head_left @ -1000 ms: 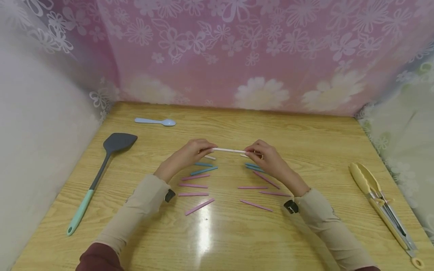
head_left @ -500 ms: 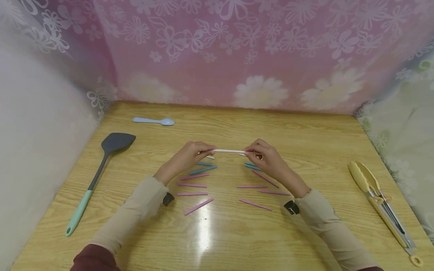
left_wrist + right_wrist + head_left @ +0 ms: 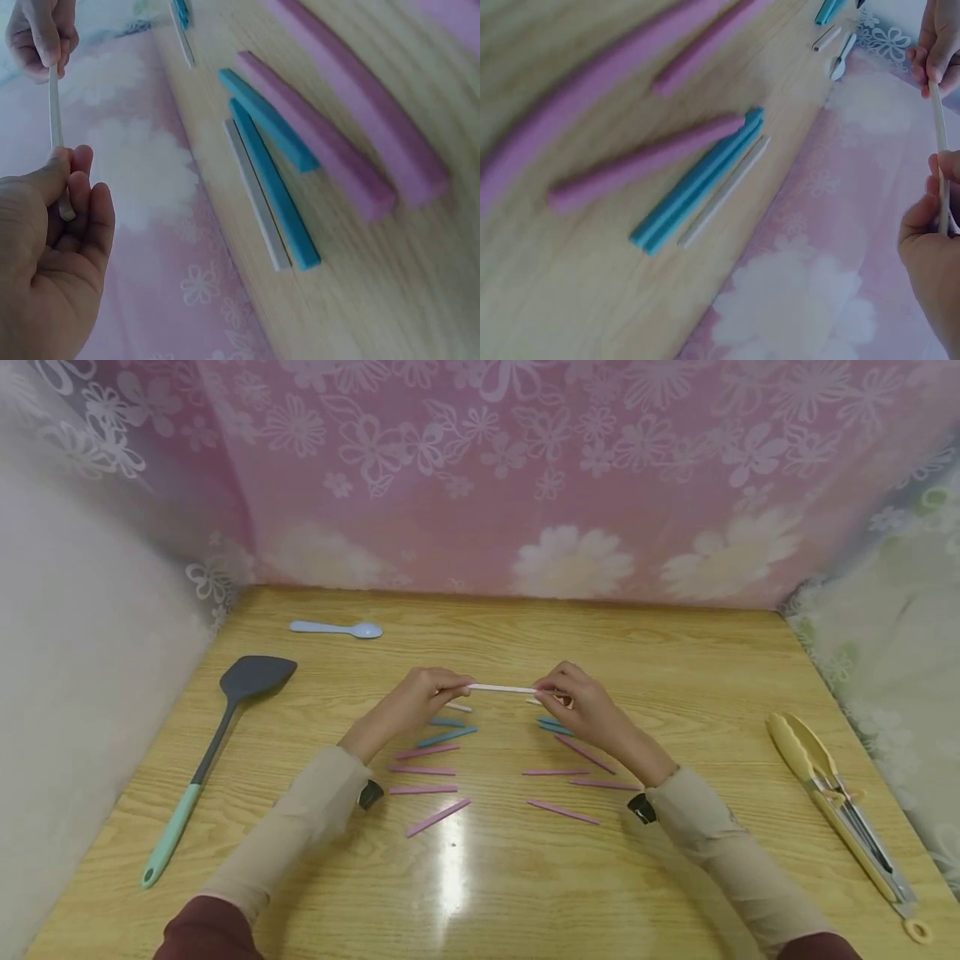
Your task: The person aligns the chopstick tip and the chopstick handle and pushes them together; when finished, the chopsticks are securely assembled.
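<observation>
My left hand (image 3: 417, 700) and right hand (image 3: 583, 697) pinch a thin white stick (image 3: 502, 688) near its two ends, holding it above the table between them. The left wrist view shows its end (image 3: 67, 213) poking out past my left thumb. Below the left hand lie a short white stick (image 3: 255, 195), two blue sticks (image 3: 276, 199) and several pink sticks (image 3: 423, 790). Under the right hand another short white stick (image 3: 724, 191) lies beside two blue sticks (image 3: 694, 191) that touch, with several pink sticks (image 3: 562, 812) nearer to me.
On the wood-grain table (image 3: 495, 893), a dark turner (image 3: 228, 702) with a green handle lies left and a light blue spoon (image 3: 337, 628) back left. Yellow tongs (image 3: 840, 810) lie far right. A pink flowered cloth (image 3: 450, 510) hangs behind the table.
Both hands still hold the white stick and have shifted slightly left and up in the head view. A mark near the stick's right part, seen a second ago, is no longer visible.
</observation>
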A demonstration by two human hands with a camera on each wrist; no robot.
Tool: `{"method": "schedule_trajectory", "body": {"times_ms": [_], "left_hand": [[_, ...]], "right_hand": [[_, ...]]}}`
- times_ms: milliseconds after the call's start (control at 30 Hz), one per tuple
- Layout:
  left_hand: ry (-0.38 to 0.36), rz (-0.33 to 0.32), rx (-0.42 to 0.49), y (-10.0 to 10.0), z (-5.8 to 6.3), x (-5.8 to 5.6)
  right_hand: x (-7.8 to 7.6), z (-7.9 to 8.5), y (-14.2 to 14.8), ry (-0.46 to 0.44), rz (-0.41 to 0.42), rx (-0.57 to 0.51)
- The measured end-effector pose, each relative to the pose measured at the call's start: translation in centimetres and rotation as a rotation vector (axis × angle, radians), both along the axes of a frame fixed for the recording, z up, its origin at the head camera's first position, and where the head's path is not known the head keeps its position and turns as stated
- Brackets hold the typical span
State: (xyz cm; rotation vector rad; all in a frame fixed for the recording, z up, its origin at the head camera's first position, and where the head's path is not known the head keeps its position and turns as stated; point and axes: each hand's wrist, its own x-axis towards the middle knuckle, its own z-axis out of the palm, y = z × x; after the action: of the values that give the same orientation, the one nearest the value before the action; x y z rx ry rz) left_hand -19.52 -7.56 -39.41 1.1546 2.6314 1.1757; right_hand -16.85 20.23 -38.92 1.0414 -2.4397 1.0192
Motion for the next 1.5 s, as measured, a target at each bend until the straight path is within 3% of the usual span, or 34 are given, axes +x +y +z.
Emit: {"method": "schedule_trajectory", "body": {"times_ms": [200, 467, 633, 967, 1167, 1500], "left_hand": [[-0.069, 0.03, -0.034, -0.2, 0.1, -1.0], [-0.094, 0.039, -0.077, -0.6, -0.1, -2.1], [-0.152, 0.072, -0.127, -0.9, -0.8, -3.2], [-0.294, 0.092, -0.191, -0.5, -2.4, -5.0], [-0.278, 0.067, -0.214, -0.2, -3.3, -5.7], [-0.284, 0.066, -0.243, -0.2, -3.3, -5.8]], "right_hand": [[-0.9, -0.1, 0.4, -0.077, -0.005, 0.029], [-2.5, -0.7, 0.8, -0.18, -0.053, 0.108], [-3.6, -1.5, 0.8, -0.269, -0.099, 0.14], [-5.8, -3.4, 0.8, -0.352, -0.102, 0.211], [-6.1, -4.4, 0.9, -0.456, -0.114, 0.225], [-6.2, -4.6, 0.5, -0.451, -0.119, 0.278]]}}
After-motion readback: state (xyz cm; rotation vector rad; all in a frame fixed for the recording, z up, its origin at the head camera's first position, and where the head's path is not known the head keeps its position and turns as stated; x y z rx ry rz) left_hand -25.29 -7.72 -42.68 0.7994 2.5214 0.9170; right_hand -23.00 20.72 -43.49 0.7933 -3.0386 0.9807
